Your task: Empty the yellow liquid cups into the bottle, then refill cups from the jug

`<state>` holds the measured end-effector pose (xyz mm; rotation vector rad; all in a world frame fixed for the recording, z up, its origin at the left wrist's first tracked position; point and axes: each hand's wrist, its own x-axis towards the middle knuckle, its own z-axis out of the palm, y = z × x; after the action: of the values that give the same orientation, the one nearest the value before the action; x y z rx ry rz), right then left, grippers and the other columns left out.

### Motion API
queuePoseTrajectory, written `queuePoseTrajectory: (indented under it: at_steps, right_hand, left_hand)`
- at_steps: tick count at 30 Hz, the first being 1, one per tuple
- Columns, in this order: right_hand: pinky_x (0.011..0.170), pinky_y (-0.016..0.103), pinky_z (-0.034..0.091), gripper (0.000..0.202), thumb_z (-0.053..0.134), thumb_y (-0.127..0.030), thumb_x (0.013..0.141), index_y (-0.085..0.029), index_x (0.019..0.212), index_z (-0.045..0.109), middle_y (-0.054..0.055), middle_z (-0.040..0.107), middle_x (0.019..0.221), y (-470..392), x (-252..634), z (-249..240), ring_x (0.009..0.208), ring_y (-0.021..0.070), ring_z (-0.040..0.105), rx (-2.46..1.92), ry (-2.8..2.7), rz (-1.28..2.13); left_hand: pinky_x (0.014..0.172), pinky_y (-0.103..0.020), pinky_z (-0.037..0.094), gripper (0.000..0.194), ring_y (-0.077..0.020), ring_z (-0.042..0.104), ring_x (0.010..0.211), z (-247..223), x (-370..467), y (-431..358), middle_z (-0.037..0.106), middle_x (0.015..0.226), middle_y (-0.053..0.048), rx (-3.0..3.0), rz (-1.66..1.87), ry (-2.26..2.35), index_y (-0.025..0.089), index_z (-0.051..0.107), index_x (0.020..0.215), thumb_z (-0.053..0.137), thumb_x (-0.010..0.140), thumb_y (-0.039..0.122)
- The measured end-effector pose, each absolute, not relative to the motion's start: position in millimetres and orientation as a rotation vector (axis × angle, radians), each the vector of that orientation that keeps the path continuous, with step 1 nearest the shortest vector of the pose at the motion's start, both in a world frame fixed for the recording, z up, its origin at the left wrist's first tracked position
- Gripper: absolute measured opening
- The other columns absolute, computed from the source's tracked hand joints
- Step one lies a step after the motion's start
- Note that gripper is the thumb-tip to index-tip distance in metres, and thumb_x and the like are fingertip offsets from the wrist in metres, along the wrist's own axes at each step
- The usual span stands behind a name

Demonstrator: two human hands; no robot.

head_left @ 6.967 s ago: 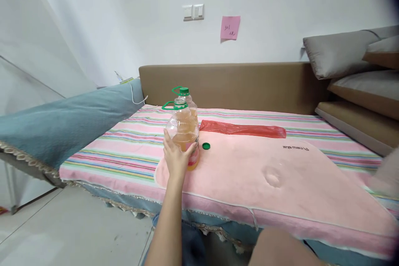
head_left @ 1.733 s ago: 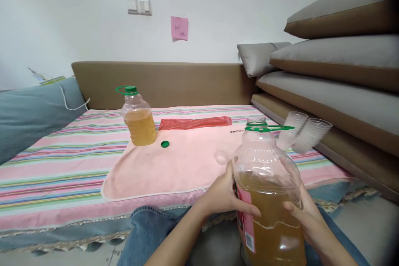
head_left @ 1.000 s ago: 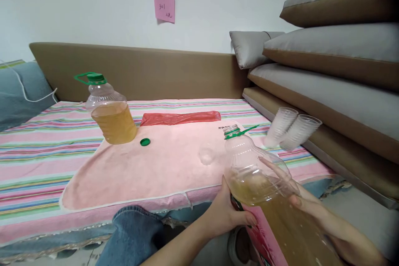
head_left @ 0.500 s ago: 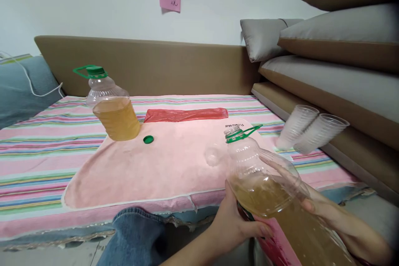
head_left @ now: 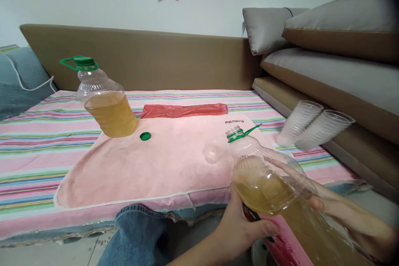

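A large clear plastic bottle (head_left: 264, 191) of yellowish liquid tilts in front of me, its uncapped mouth pointing up and to the left. A green ring and strap circle its neck. My left hand (head_left: 237, 228) grips its lower left side by the pink label. On the other side my right hand (head_left: 336, 212) holds the bottle, its fingers partly seen through the plastic. Just left of the mouth, a small clear plastic cup (head_left: 212, 152) rests on the pink mat (head_left: 149, 170). A green cap (head_left: 145, 136) lies farther left.
A second bottle (head_left: 110, 112) with a green cap stands at the left. A folded red plastic bag (head_left: 183, 110) lies at the mat's back edge. Two stacks of clear cups (head_left: 301, 122) lean at the right beside piled cushions (head_left: 330, 66). My jeans-covered knee (head_left: 137, 228) is at the front edge.
The held bottle has tipped slightly more, and its liquid has moved up toward the neck. The view has shifted a little. Both hands keep their hold.
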<state>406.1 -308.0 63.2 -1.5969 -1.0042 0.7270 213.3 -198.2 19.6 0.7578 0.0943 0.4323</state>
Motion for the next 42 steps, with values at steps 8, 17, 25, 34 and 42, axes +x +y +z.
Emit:
queuePoseTrajectory:
  at_steps: [8, 17, 25, 34, 42]
  right_hand:
    - [0.121, 0.045, 0.022, 0.06, 0.066, -0.055, 0.078, -0.041, 0.136, 0.057, -0.001, 0.058, 0.142, -313, 404, 67, 0.147, 0.0284, 0.027, -1.624, -1.013, 0.979]
    - [0.12, 0.038, 0.017, 0.058, 0.06, -0.059, 0.081, -0.044, 0.137, 0.054, -0.004, 0.045, 0.152, -325, 413, 63, 0.148, 0.0264, 0.018, -1.717, -1.052, 1.031]
    - [0.121, 0.047, 0.012, 0.068, 0.061, -0.065, 0.079, -0.044, 0.142, 0.045, -0.009, 0.036, 0.157, -303, 409, 82, 0.15, 0.0264, 0.013, -1.757, -1.28, 1.093]
    - [0.122, 0.043, 0.01, 0.074, 0.058, -0.065, 0.082, -0.043, 0.148, 0.033, -0.01, 0.034, 0.158, -303, 416, 84, 0.151, 0.0224, 0.005, -1.79, -1.323, 1.187]
    - [0.121, 0.044, 0.015, 0.077, 0.057, -0.064, 0.083, -0.04, 0.15, 0.028, -0.006, 0.036, 0.158, -305, 417, 84, 0.15, 0.0238, 0.008, -1.773, -1.292, 1.249]
  left_hand:
    - [0.115, -0.052, 0.032, 0.1, -0.0368, 0.046, 0.135, 12, 216, -202, 0.052, 0.143, -0.019, 0.749, 0.434, 0.066, 0.022, 0.038, 0.138, 0.091, 0.056, 0.045]
    - [0.11, -0.048, 0.037, 0.099, -0.0347, 0.049, 0.132, 16, 213, -207, 0.054, 0.14, -0.017, 0.755, 0.373, 0.128, 0.022, 0.038, 0.134, 0.088, 0.056, 0.054]
    - [0.054, -0.022, 0.045, 0.113, -0.0174, 0.064, 0.082, 17, 203, -205, 0.06, 0.123, -0.015, 0.824, 0.249, 0.331, 0.021, 0.032, 0.134, 0.084, 0.046, 0.07]
    - [0.051, -0.017, 0.045, 0.114, -0.0107, 0.061, 0.072, 23, 200, -206, 0.061, 0.117, -0.011, 0.773, 0.248, 0.332, 0.022, 0.033, 0.133, 0.085, 0.044, 0.07]
    - [0.05, -0.016, 0.047, 0.117, -0.0079, 0.061, 0.068, 21, 198, -208, 0.057, 0.129, -0.015, 0.753, 0.229, 0.306, 0.023, 0.03, 0.137, 0.083, 0.045, 0.072]
